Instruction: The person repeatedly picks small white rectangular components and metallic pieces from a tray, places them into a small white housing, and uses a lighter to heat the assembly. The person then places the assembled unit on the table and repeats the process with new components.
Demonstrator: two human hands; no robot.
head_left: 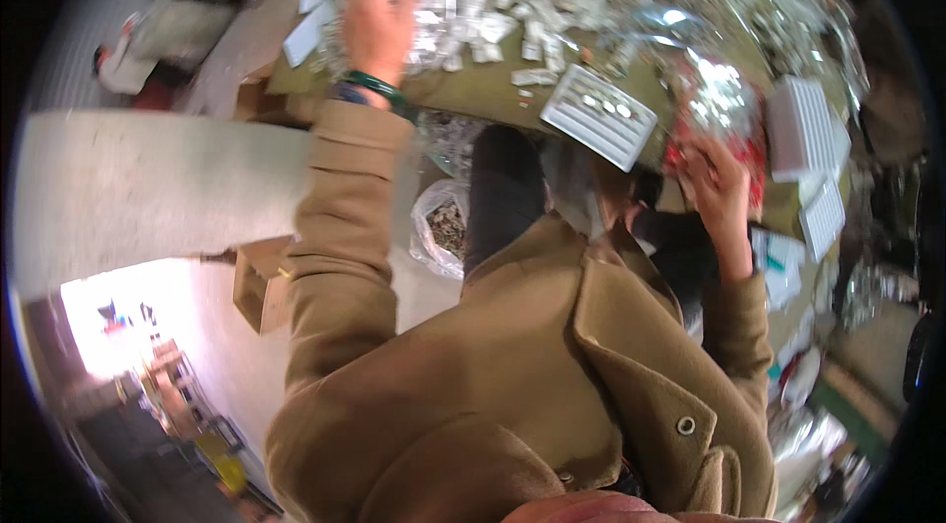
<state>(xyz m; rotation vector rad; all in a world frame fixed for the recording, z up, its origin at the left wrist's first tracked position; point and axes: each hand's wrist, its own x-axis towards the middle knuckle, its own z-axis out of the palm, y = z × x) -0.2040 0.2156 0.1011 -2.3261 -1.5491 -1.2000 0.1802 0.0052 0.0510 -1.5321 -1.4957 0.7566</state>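
At the far left of the table, my left hand (379, 20) reaches into a heap of small clear and white packets (483, 25). Its fingertips are blurred and partly hidden among the shiny plastic. My right hand (717, 178) is over the near edge of a red and clear plastic bag (724, 99), its fingers curled together. Whatever those fingers pinch is too small to name. Between my hands, a white ridged tray (581, 127) lies at the table's near edge, with a few small bright pieces in one row.
Stacked white ridged trays (800, 134) stand to the right, one more tray (823, 217) beside them. Below the table, a bin with a clear liner (431, 237) holds small dark bits. A cardboard box (261, 286) lies left. Another person (887, 69) is at the far right.
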